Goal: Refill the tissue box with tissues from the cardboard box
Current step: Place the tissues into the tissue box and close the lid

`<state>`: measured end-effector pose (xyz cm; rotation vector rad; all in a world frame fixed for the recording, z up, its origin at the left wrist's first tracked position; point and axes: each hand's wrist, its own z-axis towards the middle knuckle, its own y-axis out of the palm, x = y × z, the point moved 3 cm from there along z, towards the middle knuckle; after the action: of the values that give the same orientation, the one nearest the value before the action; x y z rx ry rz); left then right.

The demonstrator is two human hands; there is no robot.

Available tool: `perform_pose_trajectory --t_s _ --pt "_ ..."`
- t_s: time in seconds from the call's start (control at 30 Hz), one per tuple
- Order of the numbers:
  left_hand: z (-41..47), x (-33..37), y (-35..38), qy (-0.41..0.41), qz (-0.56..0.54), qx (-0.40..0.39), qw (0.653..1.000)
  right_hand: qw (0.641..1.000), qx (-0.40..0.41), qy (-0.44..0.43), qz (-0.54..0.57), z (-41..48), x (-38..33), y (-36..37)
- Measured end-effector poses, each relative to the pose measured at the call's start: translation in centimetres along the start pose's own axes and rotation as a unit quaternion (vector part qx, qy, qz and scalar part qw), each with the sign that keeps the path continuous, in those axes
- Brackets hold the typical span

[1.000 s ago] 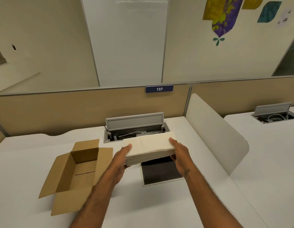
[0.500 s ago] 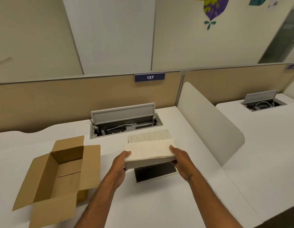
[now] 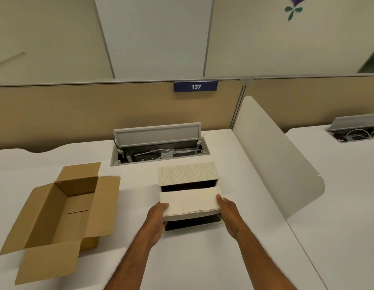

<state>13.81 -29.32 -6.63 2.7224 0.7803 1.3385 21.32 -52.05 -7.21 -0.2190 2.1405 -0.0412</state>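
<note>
With the left hand and right hand clasping the tissue stack level, it should lower squarely into the open tissue box directly beneath.

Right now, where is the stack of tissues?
In the head view, the stack of tissues is held between the left hand and right hand, just over the open tissue box, right of the cardboard box.

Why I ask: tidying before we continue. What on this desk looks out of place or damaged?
Nothing stands out. Both hands hold the tissue stack level over the open tissue box; the cardboard box sits open, undamaged.
</note>
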Motion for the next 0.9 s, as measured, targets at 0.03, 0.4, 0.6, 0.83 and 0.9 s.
perform_pose_trajectory --t_s 0.03,0.4,0.6,0.83,0.9 --pt "0.3 -0.1 0.2 0.003 0.003 -0.001 1.0 1.0 -0.002 0.001 -0.001 0.4 0.1 -0.1" --pt "4.0 -2.1 1.2 0.014 0.045 0.036 0.998 0.999 -0.004 0.012 -0.049 4.0 1.0 -0.4" --pt "4.7 -2.3 1.2 0.022 0.062 0.061 0.996 0.998 0.0 0.0 -0.07 4.6 1.4 0.1" --pt "5.4 -2.1 1.1 0.037 0.12 0.082 0.989 0.989 0.025 -0.027 -0.14 5.0 1.0 0.6" --pt "5.4 -2.1 1.1 0.043 0.161 0.09 0.982 0.987 0.035 -0.033 -0.151 4.9 1.1 0.7"
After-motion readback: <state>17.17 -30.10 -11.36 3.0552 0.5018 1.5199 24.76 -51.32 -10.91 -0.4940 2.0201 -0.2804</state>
